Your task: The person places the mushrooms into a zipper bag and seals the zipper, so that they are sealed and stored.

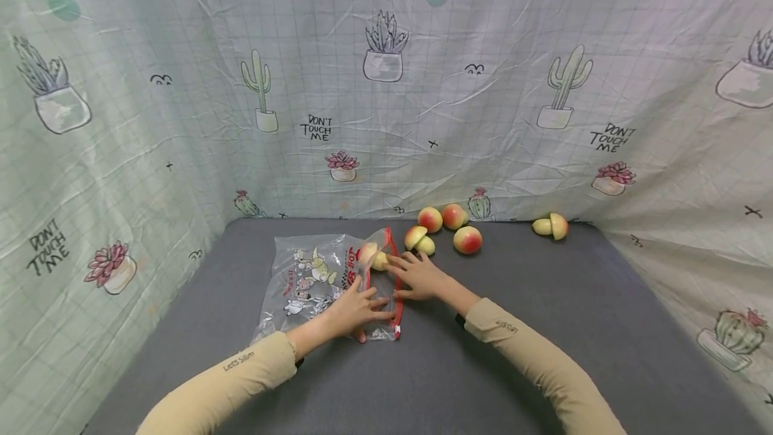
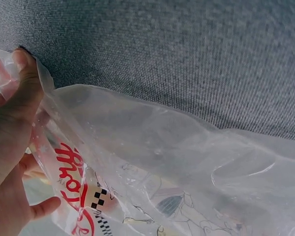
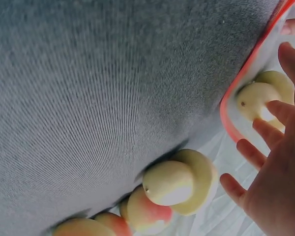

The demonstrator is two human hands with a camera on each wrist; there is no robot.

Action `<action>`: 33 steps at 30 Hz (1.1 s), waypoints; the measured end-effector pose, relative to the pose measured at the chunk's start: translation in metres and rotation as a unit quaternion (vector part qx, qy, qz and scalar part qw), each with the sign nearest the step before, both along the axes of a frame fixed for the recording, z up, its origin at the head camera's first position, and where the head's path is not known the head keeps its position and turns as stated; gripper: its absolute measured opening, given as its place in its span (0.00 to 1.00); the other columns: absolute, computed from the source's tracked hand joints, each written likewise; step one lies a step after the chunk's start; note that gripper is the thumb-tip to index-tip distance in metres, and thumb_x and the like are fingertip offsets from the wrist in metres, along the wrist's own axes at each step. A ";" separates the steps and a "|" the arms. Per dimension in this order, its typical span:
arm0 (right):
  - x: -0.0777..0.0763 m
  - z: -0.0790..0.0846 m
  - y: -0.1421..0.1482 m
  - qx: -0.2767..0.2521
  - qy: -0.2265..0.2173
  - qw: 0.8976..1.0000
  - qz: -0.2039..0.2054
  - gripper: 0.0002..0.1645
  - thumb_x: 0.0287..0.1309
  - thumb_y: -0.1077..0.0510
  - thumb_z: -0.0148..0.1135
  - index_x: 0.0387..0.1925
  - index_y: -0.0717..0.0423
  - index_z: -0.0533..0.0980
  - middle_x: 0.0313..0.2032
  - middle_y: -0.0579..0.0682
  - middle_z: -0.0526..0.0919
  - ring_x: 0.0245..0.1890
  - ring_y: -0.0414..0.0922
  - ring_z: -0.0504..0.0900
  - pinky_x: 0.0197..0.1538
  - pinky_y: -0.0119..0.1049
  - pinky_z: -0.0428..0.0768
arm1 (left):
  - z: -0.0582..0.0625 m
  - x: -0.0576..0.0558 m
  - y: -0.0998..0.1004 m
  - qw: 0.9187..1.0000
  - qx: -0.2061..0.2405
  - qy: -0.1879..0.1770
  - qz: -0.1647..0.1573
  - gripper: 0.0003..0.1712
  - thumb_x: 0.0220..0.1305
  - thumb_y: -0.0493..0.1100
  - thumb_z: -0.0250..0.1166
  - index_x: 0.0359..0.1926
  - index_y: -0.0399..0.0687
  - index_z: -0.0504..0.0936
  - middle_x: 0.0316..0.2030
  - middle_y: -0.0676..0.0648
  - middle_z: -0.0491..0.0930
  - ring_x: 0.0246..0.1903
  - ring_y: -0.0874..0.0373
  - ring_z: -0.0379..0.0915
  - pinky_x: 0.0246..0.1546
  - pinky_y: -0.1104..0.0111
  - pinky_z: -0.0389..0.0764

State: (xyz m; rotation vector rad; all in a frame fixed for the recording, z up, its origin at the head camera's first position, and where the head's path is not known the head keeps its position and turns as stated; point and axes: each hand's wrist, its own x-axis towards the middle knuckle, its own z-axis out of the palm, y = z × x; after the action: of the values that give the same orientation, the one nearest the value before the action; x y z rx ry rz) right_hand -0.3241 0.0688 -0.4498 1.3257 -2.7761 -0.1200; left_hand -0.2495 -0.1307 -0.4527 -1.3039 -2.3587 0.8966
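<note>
A clear plastic zip bag (image 1: 284, 287) with red trim and cartoon prints lies flat, its mouth facing right. My left hand (image 1: 353, 311) rests at the mouth with fingers spread; in the left wrist view the thumb (image 2: 27, 73) lies against the plastic at the bag's near edge. Just inside the mouth sits a toy mushroom (image 3: 258, 101), yellow with a blushed cap. My right hand (image 1: 423, 277) reaches to it across the red trim, fingers extended and fingertips right at its stem. Part of this mushroom is hidden behind those fingers in the right wrist view.
Beyond the right hand, another toy mushroom (image 1: 425, 245) lies beside several red-and-yellow ones, including one mushroom (image 1: 468, 240) with its cap toward me. A separate mushroom (image 1: 551, 226) lies at the back right. Patterned cloth (image 1: 386, 126) walls the grey table (image 1: 513, 287).
</note>
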 end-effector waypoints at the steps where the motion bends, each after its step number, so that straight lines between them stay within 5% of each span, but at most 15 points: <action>1: -0.001 0.000 0.000 0.002 0.008 1.000 0.002 0.41 0.54 0.36 0.51 0.65 0.47 0.56 0.66 0.49 0.56 0.61 0.51 0.60 0.57 0.60 0.60 | 0.001 0.000 0.000 1.000 -0.003 0.000 0.002 0.45 0.33 0.75 0.57 0.60 0.79 0.61 0.57 0.64 0.69 0.52 0.61 0.67 0.50 0.52 0.67; 15: -0.013 -0.006 -0.003 0.043 0.116 0.992 0.031 0.37 0.54 0.36 0.49 0.64 0.43 0.58 0.64 0.45 0.62 0.58 0.48 0.64 0.53 0.52 0.67 | -0.001 0.000 0.002 1.000 -0.018 0.019 0.008 0.45 0.35 0.77 0.54 0.60 0.81 0.59 0.58 0.65 0.68 0.53 0.60 0.66 0.49 0.51 0.66; 33: -0.012 -0.008 0.002 0.021 0.089 0.996 0.023 0.38 0.54 0.37 0.51 0.65 0.43 0.57 0.65 0.44 0.60 0.59 0.48 0.64 0.55 0.54 0.66 | -0.002 0.000 0.003 0.999 -0.025 0.026 0.040 0.48 0.31 0.80 0.53 0.60 0.84 0.56 0.57 0.63 0.70 0.51 0.58 0.64 0.48 0.52 0.64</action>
State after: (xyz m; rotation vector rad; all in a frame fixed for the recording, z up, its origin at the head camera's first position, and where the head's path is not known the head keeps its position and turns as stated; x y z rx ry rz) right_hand -0.3358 0.0707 -0.4580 1.3165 -2.6083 -0.2803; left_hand -0.2495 -0.1274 -0.4543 -1.1975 -2.3783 1.0063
